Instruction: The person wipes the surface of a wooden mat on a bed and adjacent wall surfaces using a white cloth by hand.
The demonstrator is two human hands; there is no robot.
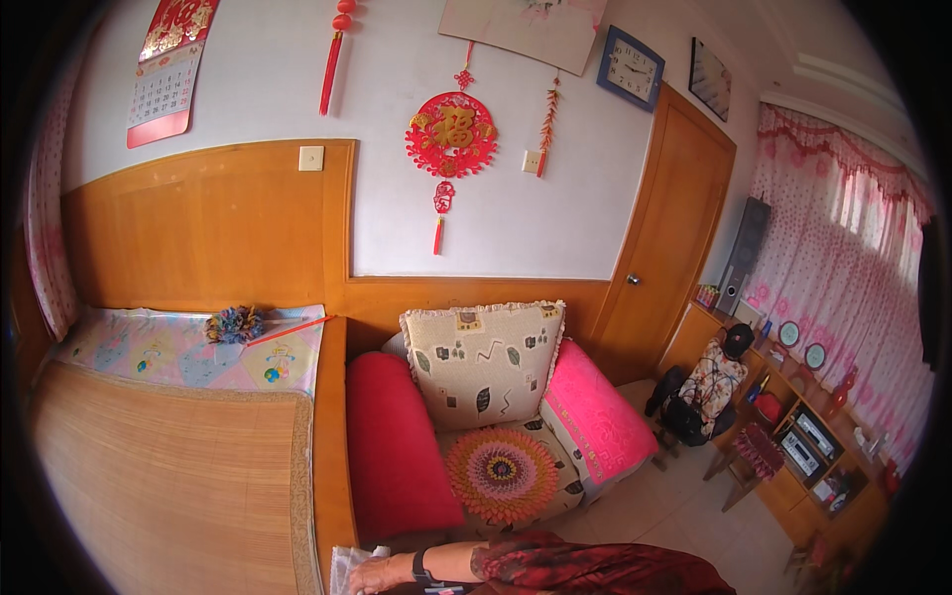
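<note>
At the lower edge, my right hand (374,575) reaches leftward from a dark red patterned sleeve, a black band round its wrist. Its fingers are closed on a whitish, crumpled sheet (343,565), and I cannot tell if this is cloth or plastic. The hand is by the wooden side board (335,436) of a bed and in front of the armchair's pink armrest (397,446). My left hand is out of view. A fluffy blue-brown duster (235,324) with a red stick lies on the patterned sheet at the bed's far end.
A bamboo mat (178,466) covers the bed. The armchair holds a beige cushion (486,362) and a round petalled seat pad (503,473). To the right are a floral-patterned shape with black bags (709,382), a stool (746,456) and a low wooden cabinet (783,496).
</note>
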